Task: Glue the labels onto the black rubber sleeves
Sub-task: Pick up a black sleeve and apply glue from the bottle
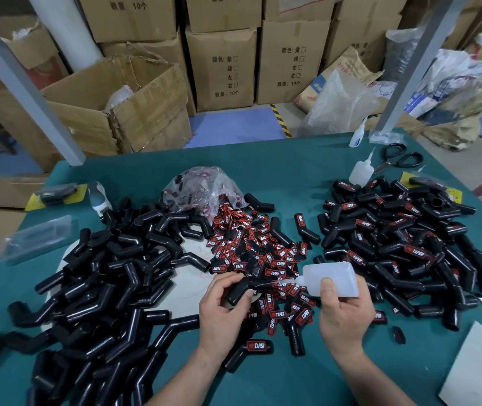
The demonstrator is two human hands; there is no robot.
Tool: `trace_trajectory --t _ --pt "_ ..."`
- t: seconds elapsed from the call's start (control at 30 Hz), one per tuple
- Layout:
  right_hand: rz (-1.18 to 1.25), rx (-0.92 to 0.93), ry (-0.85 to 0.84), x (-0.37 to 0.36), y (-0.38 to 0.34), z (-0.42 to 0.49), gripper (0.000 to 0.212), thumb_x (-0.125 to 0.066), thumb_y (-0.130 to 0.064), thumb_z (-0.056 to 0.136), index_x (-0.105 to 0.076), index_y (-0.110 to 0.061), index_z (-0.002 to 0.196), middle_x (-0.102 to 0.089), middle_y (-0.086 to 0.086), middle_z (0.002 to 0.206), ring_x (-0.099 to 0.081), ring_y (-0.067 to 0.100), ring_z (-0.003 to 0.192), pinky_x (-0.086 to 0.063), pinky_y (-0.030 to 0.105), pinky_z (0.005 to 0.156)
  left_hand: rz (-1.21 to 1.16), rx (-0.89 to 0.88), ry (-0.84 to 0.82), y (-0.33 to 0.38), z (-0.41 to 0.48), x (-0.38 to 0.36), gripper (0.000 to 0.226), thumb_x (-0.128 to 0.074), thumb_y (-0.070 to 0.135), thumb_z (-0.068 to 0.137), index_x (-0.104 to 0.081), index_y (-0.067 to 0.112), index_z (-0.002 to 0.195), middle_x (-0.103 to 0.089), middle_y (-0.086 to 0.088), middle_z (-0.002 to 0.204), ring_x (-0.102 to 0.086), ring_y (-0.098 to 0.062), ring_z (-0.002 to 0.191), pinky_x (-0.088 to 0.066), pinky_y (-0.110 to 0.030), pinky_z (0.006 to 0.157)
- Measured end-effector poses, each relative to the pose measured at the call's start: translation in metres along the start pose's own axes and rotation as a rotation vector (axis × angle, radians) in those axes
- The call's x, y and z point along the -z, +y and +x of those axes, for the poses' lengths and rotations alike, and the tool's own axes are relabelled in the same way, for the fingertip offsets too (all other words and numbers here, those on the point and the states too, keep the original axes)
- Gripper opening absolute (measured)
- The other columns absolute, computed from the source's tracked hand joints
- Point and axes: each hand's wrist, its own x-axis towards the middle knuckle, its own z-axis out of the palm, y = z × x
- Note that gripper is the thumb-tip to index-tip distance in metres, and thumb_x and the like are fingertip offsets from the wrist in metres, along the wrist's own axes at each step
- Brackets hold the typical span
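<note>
Glue is going on: the left hand (pixel 222 307) grips a black rubber sleeve (pixel 240 289), and the right hand (pixel 343 313) beside it holds the glue bottle (pixel 332 278) — nozzle at the sleeve. Next, probably, one from the label pile (pixel 253 254) just beyond both hands, pressed squarely on.

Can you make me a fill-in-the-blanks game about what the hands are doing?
The right hand holds a glue bottle coloured ____.
The left hand holds a sleeve coloured ____.
The loose labels lie ____ the unlabelled pile and the labelled pile.
Missing words: white, black, between.
</note>
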Motion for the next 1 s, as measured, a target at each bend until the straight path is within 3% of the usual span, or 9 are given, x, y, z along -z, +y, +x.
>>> trace_trajectory --t 0.2,0.4,0.5,0.63,0.77,0.93,1.0 --pt "-0.009 0.000 0.048 0.0019 -0.0004 0.0026 0.014 -0.061 -0.034 0.081 -0.057 -0.027 0.092 -0.067 -0.030 0.082 -0.064 -0.009 0.072 -0.047 0.006 0.061 0.012 0.000 0.007 0.0013 0.0000 0.0003 0.029 -0.079 0.029 0.081 -0.072 0.041 0.106 -0.069 0.014 0.114 -0.066 -0.012 0.113 -0.049 -0.015 0.095" --pt "-0.005 0.012 0.014 0.0004 0.0009 -0.0008 0.016 -0.061 -0.034 0.081 -0.056 -0.022 0.090 -0.067 -0.031 0.082 -0.063 -0.010 0.071 -0.047 0.005 0.060 0.035 0.020 -0.005 -0.0017 -0.0015 0.0010 0.042 -0.083 -0.002 0.082 -0.074 0.033 0.104 -0.069 0.015 0.115 -0.066 -0.011 0.114 -0.052 -0.021 0.097" --pt "-0.004 0.009 0.027 0.0017 0.0028 0.0004 0.019 -0.062 -0.034 0.081 -0.057 -0.019 0.091 -0.067 -0.031 0.083 -0.064 -0.009 0.073 -0.048 0.006 0.062 0.034 0.018 -0.004 -0.0003 -0.0014 0.0009 0.043 -0.082 -0.005 0.082 -0.073 0.030 0.105 -0.069 0.016 0.115 -0.067 -0.011 0.113 -0.052 -0.019 0.096" --pt "0.001 -0.002 0.050 0.0026 0.0007 0.0027 0.015 -0.061 -0.036 0.080 -0.057 -0.026 0.091 -0.067 -0.030 0.082 -0.064 -0.009 0.072 -0.048 0.007 0.061 0.031 0.020 0.001 0.0000 -0.0015 0.0006 0.044 -0.082 -0.005 0.082 -0.074 0.033 0.104 -0.069 0.018 0.115 -0.067 -0.011 0.113 -0.054 -0.022 0.095" --pt "-0.013 -0.003 0.036 0.0008 -0.0017 0.0000 0.015 -0.061 -0.036 0.080 -0.057 -0.027 0.091 -0.067 -0.031 0.082 -0.063 -0.009 0.071 -0.047 0.007 0.060 0.018 -0.002 -0.008 0.0008 -0.0012 0.0010 0.052 -0.083 -0.001 0.083 -0.074 0.045 0.107 -0.069 0.016 0.117 -0.066 -0.010 0.114 -0.053 -0.015 0.090" --pt "0.013 -0.016 0.044 0.0006 -0.0007 0.0019 0.019 -0.061 -0.034 0.079 -0.057 -0.019 0.090 -0.067 -0.032 0.081 -0.063 -0.011 0.071 -0.046 0.005 0.063 0.027 -0.031 0.021 0.0034 0.0002 -0.0003 0.030 -0.078 0.031 0.081 -0.073 0.043 0.109 -0.070 0.016 0.117 -0.067 -0.012 0.114 -0.049 -0.016 0.097" --pt "0.010 -0.013 0.044 0.0008 -0.0004 0.0013 0.020 -0.060 -0.035 0.079 -0.058 -0.018 0.089 -0.067 -0.032 0.081 -0.062 -0.011 0.071 -0.046 0.004 0.063 0.028 -0.033 0.016 0.0024 0.0000 -0.0005 0.030 -0.078 0.031 0.081 -0.073 0.042 0.109 -0.070 0.016 0.117 -0.067 -0.012 0.115 -0.048 -0.015 0.098"
